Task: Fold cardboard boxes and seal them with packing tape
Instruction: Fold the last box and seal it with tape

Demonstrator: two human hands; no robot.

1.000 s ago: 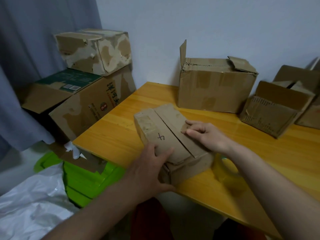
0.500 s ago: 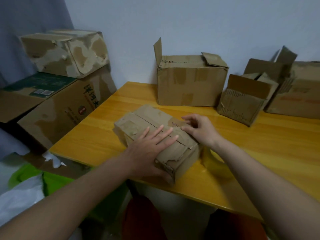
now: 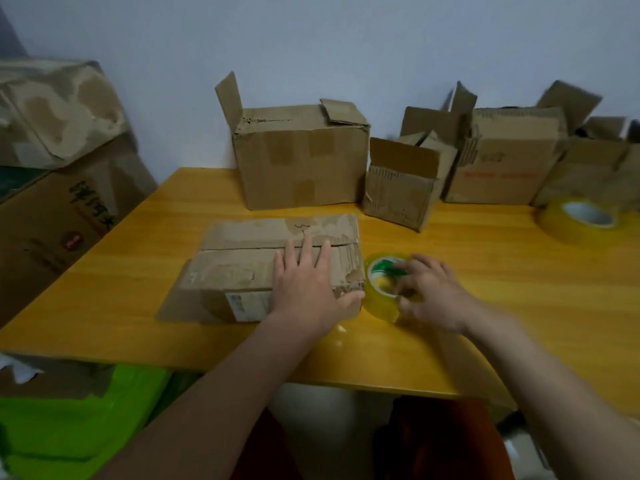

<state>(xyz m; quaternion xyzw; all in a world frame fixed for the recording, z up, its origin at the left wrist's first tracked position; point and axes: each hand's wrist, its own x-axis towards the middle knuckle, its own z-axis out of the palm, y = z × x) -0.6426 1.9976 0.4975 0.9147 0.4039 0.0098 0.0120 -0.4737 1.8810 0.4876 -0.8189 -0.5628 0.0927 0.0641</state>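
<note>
Two hands at work on a yellow wooden table, listed left to right:
Far left: stacked large cartons beside the table, green plastic below them
Small box: near middle of the table, its top flaps folded shut, seam untaped
Left hand: flat on the small box's right end, fingers straight and spread, thumb along the near edge, pressing the flaps down
Big open box: far side, against the wall, flaps up
Tape roll: yellowish, lying flat, just right of the small box
Right hand: on the tape roll, fingers curled over its rim; blurred
Far right: three more open boxes along the wall, second tape roll in front of them
</note>
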